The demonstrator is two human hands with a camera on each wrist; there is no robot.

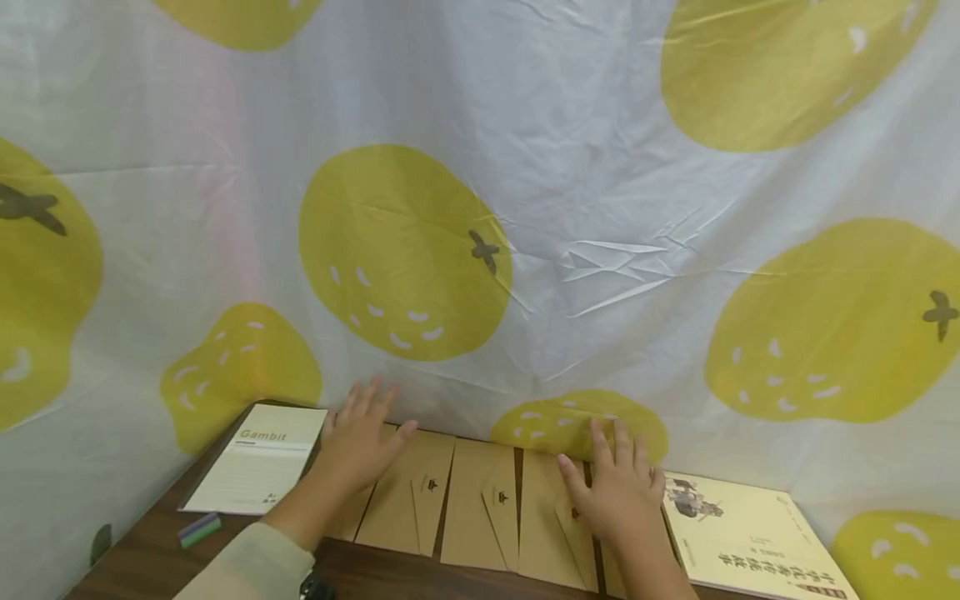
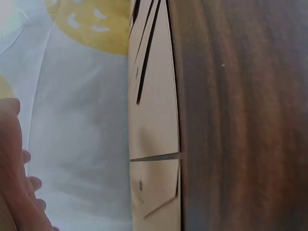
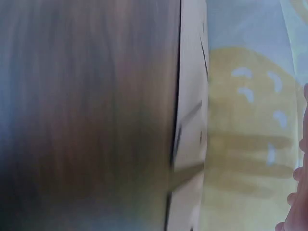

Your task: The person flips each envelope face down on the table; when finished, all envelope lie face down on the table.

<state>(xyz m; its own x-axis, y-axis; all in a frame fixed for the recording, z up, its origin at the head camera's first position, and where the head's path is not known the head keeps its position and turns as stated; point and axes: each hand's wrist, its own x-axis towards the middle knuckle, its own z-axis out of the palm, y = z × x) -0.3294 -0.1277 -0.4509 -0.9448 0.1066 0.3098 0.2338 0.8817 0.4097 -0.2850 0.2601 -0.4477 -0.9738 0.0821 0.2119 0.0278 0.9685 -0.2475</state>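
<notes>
A row of several brown paper envelopes (image 1: 480, 500) lies side by side on the dark wooden table (image 1: 375, 575), each with a slanted flap edge and a small dark print. Above the left end of the row, my left hand (image 1: 360, 442) has its fingers spread and holds nothing. My right hand (image 1: 618, 487) is spread the same way over the right end, covering part of an envelope there. The left wrist view shows that hand (image 2: 19, 168) raised off the envelopes (image 2: 159, 106). Fingers of the right hand (image 3: 298, 192) show at the edge of the right wrist view, apart from the envelopes (image 3: 192, 72).
A pale notebook marked Gambit (image 1: 262, 467) lies at the left, with purple and green sticks (image 1: 198, 529) in front of it. At the right is a cream book (image 1: 750, 533) with a printed cover. A white curtain (image 1: 585, 200) with yellow fruit hangs right behind the table.
</notes>
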